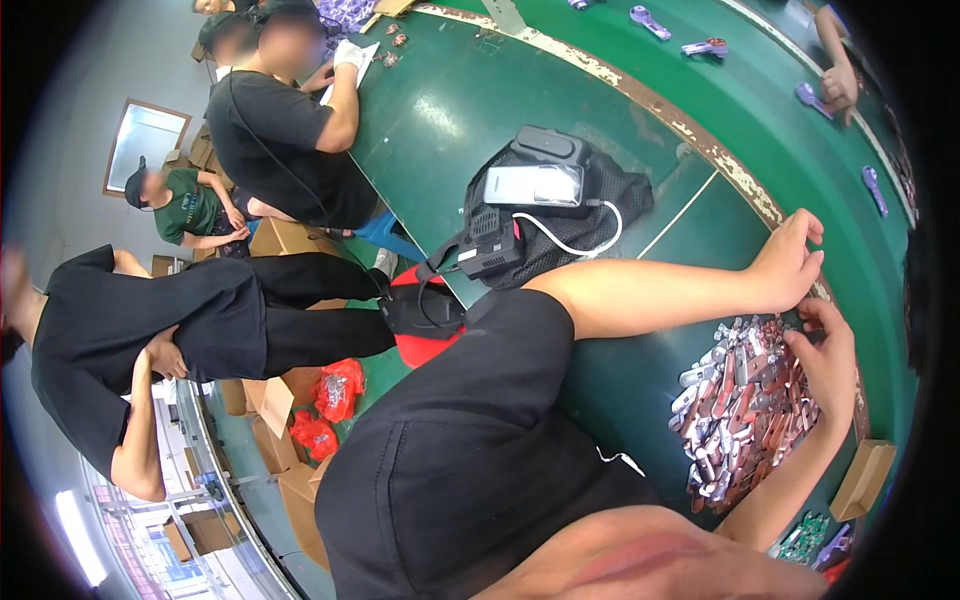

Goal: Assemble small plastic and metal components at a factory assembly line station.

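My left hand (787, 262) reaches across from my black sleeve to the belt edge, just beyond a pile of small parts (745, 410). Its fingers are curled, and whatever they may hold is hidden. Close below it, my right hand (828, 362) hovers by the pile's right side. Thumb and fingers are bent but apart, with nothing visible between them. The pile consists of many elongated brown and silver pieces, some shiny, heaped on the green tabletop (625, 375).
A green conveyor belt (745, 95) carries purple handheld devices (650, 22). A power bank (535, 185) and cables lie on a black mesh bag (625, 195). Near my right forearm are a cardboard tray (862, 480) and green circuit boards (800, 538). Other people stand or sit at left; another hand reaches over the belt.
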Demonstrator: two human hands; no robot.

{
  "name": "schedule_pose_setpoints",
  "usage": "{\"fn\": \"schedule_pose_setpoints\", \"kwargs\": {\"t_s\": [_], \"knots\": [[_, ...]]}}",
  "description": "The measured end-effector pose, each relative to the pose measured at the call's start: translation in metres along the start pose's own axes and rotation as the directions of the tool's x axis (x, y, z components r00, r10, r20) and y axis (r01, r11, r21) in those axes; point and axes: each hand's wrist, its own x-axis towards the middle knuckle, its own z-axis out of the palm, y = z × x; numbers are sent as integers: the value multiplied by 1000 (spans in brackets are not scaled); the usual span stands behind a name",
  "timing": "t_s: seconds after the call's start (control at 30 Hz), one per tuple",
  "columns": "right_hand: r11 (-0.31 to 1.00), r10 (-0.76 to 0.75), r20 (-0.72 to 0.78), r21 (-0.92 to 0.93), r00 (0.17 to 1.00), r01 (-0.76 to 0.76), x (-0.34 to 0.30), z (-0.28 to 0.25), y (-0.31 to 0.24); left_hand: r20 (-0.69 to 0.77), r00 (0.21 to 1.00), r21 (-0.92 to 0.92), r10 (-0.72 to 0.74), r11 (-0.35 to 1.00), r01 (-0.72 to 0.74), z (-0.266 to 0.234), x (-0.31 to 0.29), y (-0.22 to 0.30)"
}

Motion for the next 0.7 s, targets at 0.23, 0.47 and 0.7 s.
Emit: {"fn": "schedule_pose_setpoints", "kwargs": {"t_s": [0.23, 0.47, 0.7], "knots": [[974, -131, 37, -183, 991, 136, 14, 6, -1, 99, 942, -96, -321, 939, 330, -3, 15, -21], [997, 70, -1, -37, 998, -70, -1, -5, 10, 316, 844, -344, -434, 776, 528, -12, 27, 0], [981, 193, 82, -48, 978, -189, 3, -4, -7, 315, 830, -353, -460, 755, 553, -15, 25, 2]]}}
